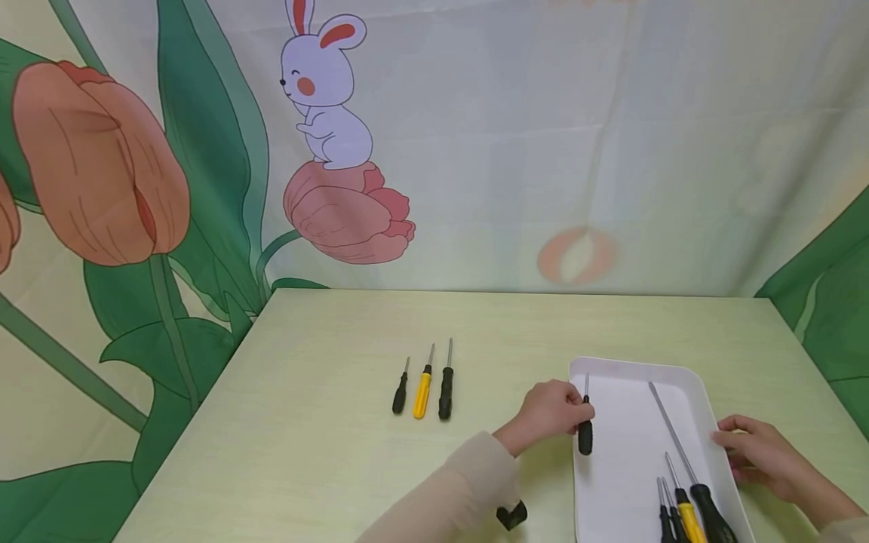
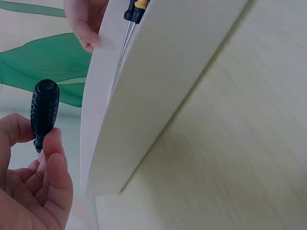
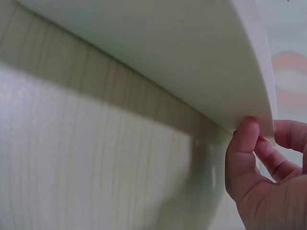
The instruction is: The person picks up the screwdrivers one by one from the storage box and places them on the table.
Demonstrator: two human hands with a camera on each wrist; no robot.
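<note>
My left hand (image 1: 555,408) pinches a small screwdriver (image 1: 585,437) by its black handle, thumb and fingertips near the shaft end. Its thin shaft points toward the back of the table, and it overlaps the left rim of a white tray (image 1: 621,475) in the head view. In the left wrist view the ridged black handle (image 2: 45,108) stands up between thumb and finger. At the tray's right side, my right hand (image 1: 767,456) grips the rim. The right wrist view shows its fingers (image 3: 243,143) on either side of the tray's edge (image 3: 261,96).
Inside the tray lie a long black screwdriver (image 1: 709,509), a yellow-handled one (image 1: 691,520) and two small black ones. Left on the table are a short black screwdriver (image 1: 400,396), a yellow one (image 1: 422,396) and a longer black one (image 1: 445,396). A printed curtain (image 1: 475,151) hangs behind.
</note>
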